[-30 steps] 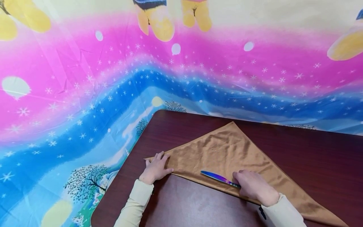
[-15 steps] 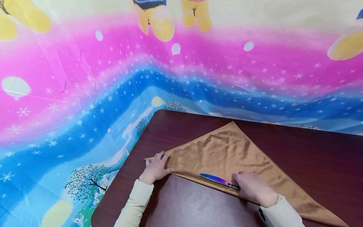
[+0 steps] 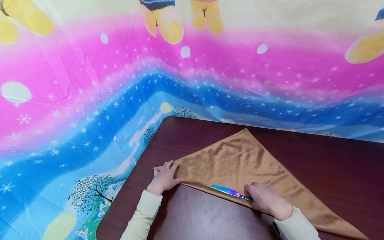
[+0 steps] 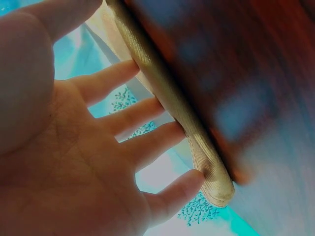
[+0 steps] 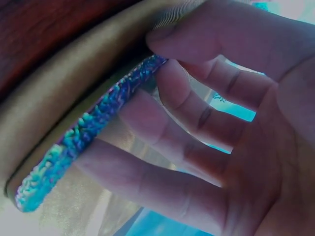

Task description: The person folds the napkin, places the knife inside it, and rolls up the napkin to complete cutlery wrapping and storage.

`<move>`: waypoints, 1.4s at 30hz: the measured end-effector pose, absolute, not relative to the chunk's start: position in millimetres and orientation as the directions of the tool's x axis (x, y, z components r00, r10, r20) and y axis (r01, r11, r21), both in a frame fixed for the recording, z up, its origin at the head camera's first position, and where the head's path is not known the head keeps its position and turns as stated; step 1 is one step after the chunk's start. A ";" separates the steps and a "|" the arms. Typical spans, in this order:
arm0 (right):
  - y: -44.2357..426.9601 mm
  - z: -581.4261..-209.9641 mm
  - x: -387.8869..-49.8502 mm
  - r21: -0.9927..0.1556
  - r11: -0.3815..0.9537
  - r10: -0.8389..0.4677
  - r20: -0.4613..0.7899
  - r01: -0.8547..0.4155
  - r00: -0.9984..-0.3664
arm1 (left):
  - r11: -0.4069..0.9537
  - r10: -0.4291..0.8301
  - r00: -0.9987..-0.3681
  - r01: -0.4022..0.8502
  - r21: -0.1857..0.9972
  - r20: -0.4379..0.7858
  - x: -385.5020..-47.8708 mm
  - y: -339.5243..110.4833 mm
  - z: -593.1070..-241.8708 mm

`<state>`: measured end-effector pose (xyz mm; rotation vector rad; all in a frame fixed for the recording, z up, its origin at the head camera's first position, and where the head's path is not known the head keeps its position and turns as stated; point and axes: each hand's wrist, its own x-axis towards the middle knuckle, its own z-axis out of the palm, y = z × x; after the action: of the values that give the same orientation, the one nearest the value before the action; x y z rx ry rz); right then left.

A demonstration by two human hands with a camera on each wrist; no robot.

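A golden-brown cloth napkin, folded into a triangle, lies on the table with its long edge toward the person. The left hand rests on its left corner with fingers spread; in the left wrist view the fingertips touch the cloth's rounded edge. The right hand holds a rainbow-coloured table knife just inside the long edge, its blade pointing left. In the right wrist view thumb and fingers hold the patterned knife handle beside the cloth fold. From the head view the handle is mostly hidden.
The dark red-brown table has a rounded far-left corner. A colourful printed backdrop with snowflakes and trees hangs behind it and along its left side.
The right hand and knife have shifted slightly left and toward the napkin's near edge. The left hand and the napkin stay in place.
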<state>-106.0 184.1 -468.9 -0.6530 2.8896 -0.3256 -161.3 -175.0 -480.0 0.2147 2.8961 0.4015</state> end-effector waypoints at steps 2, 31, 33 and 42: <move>184.0 -468.7 -105.9 -0.237 0.882 -0.440 -0.103 -0.407 -0.892 | 0.952 0.171 -0.967 0.112 0.286 -0.188 -161.8 -175.1 -479.9; 185.6 -470.8 -101.5 -0.199 0.876 -0.454 -0.036 -0.439 -0.890 | 0.952 0.170 -0.966 0.110 0.285 -0.196 -161.0 -175.1 -480.2; 185.4 -470.7 -101.3 -0.199 0.875 -0.455 -0.031 -0.441 -0.890 | 0.952 0.169 -0.966 0.109 0.285 -0.196 -160.8 -175.2 -480.1; 184.1 -471.0 -100.1 -0.178 0.880 -0.448 -0.004 -0.440 -0.894 | 0.954 0.168 -0.967 0.111 0.278 -0.191 -161.4 -175.7 -481.2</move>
<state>-100.1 184.1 -471.0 -0.7094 3.0025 -0.2681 -161.4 -175.7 -481.2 0.2086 2.8931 0.3938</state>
